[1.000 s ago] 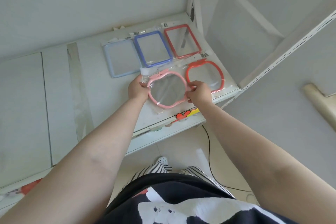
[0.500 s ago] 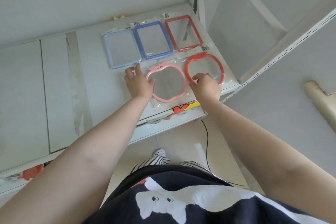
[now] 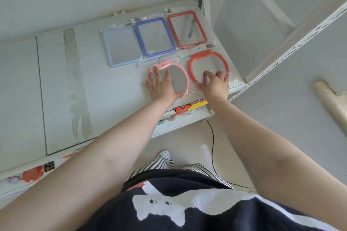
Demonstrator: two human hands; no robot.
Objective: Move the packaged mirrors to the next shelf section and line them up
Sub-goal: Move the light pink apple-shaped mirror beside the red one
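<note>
My left hand (image 3: pixel 159 85) lies flat, fingers spread, on the pink apple-shaped mirror (image 3: pixel 178 78), near row of the shelf (image 3: pixel 56 84). My right hand (image 3: pixel 215 82) presses loosely curled on the red apple-shaped mirror (image 3: pixel 208 67) just right of it. Neither grips. Far row, left to right: light blue mirror (image 3: pixel 122 48), blue mirror (image 3: pixel 155 37), red rectangular mirror (image 3: pixel 186 29).

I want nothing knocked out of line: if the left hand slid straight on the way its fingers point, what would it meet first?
Probably the blue mirror. The left hand lies flat on the pink mirror, fingers pointing toward the back row; past the pink frame's top edge, the blue one sits directly ahead, though the angle is approximate.
</note>
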